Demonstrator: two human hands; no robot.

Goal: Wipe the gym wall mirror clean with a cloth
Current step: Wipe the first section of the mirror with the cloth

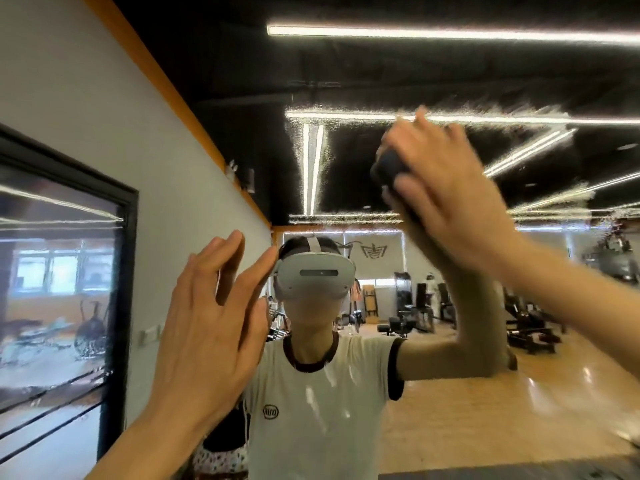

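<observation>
Over on the left wall, a black-framed window [69,271], a white wall switch [151,334] beside it, and an orange trim strip [180,98] up top.

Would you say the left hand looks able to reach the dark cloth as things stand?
Probably yes. The open left hand is raised before the mirror, nothing lies between it and the dark cloth, which the right hand presses high on the glass, up and to the right.
</observation>
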